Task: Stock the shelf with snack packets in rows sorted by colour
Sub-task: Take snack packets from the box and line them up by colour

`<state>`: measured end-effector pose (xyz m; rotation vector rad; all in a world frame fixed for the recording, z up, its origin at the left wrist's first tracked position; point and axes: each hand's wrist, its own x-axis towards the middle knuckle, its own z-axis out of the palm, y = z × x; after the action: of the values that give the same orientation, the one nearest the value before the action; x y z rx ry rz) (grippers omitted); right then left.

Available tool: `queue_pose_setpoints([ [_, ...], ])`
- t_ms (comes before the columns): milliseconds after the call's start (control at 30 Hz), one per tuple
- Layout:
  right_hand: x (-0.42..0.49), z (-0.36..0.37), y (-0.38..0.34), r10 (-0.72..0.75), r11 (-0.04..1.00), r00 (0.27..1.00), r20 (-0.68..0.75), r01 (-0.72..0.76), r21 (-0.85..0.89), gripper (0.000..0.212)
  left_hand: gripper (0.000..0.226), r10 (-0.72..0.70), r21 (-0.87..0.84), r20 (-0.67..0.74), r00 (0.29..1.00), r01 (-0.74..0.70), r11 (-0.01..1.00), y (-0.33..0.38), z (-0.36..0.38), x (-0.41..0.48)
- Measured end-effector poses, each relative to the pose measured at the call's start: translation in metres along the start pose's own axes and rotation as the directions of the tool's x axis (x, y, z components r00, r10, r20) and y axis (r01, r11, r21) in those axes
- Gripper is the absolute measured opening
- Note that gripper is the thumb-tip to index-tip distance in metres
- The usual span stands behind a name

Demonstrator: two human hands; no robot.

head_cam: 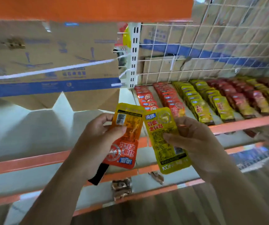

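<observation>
My left hand [96, 135] pinches an orange snack packet [125, 137], held upside down with its barcode at the top. My right hand [193, 138] pinches a yellow snack packet [166, 140] beside it; the two packets overlap slightly at their upper edges. Both are held in front of the shelf [244, 123], at its left end. On that shelf lie rows of packets running back to front: orange rows [146, 98] at the left, yellow rows [200, 104] in the middle, dark red rows [242, 99] further right.
A white wire grid [211, 51] backs the shelf, with cardboard boxes behind it. A large cardboard box [52, 62] fills the bay to the left. Lower shelves with orange edges [33, 161] hold a few loose brown packets [121, 187].
</observation>
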<state>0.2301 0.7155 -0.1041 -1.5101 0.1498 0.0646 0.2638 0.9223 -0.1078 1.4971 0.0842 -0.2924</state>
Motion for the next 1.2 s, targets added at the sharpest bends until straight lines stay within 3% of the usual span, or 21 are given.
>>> queue_pose_setpoints([
  [567, 0.052, -0.207, 0.024, 0.078, 0.997, 0.967, -0.243, -0.069, 0.046, 0.017, 0.006, -0.043, 0.089, 0.165, 0.985, 0.029, 0.996, -0.027, 0.210, 0.101],
  [767, 0.100, -0.290, 0.016, 0.124, 0.992, 0.959, -0.254, -0.121, 0.026, 0.015, 0.007, -0.084, 0.037, 0.195, 0.977, 0.079, 0.996, -0.025, 0.291, 0.163],
  [967, 0.134, -0.348, 0.009, 0.200, 0.972, 0.955, -0.219, -0.165, 0.169, 0.020, 0.002, -0.144, 0.031, 0.220, 0.965, 0.141, 0.990, -0.019, 0.353, 0.206],
  [1200, 0.164, -0.420, 0.008, 0.237, 0.968, 0.924, -0.299, -0.200, 0.150, 0.022, 0.008, -0.191, 0.061, 0.227, 0.955, 0.182, 0.981, -0.023, 0.418, 0.239],
])
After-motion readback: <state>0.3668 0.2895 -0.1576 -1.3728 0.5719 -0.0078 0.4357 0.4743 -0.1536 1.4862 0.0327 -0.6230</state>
